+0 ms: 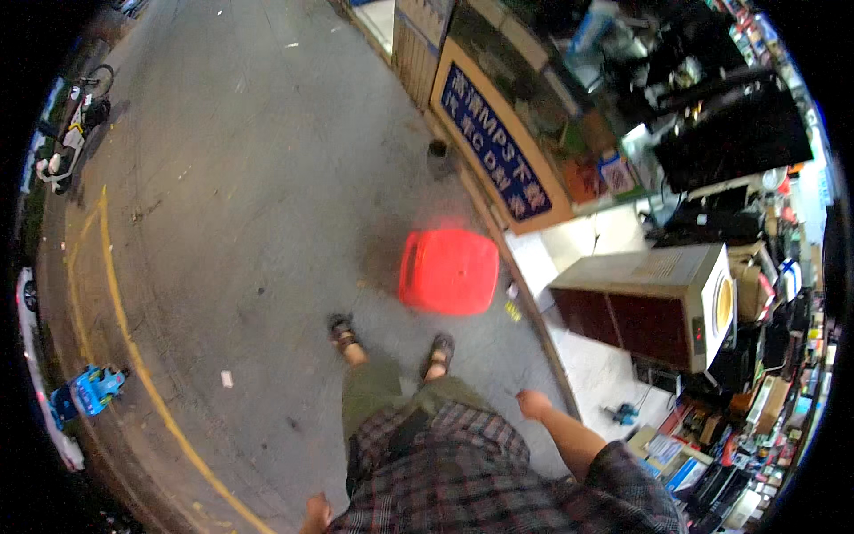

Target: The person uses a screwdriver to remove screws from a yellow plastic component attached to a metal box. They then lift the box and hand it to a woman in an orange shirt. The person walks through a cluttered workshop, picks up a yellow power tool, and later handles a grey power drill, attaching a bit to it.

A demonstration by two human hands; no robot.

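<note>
My right hand (534, 406) hangs beside my hip with its fingers closed. A thin dark tip seems to stick out of it, too small to name. Low in the picture, my left hand (317, 513) shows only in part, its fingers curled in; whatever they hold, if anything, is hidden. Both hands are apart from the red plastic stool (450, 272), which stands on the pavement just ahead of my sandalled feet. The stool has a square seat with rounded corners, and its far edge is blurred.
On the right, a step edge (562, 383) runs along a shopfront. A glass counter with a blue sign (496, 142) and a brown-sided cabinet (640, 303) stand there. A dark bucket (438, 158) sits near the counter. Parked two-wheelers (87, 392) line the left beyond a yellow line (133, 351).
</note>
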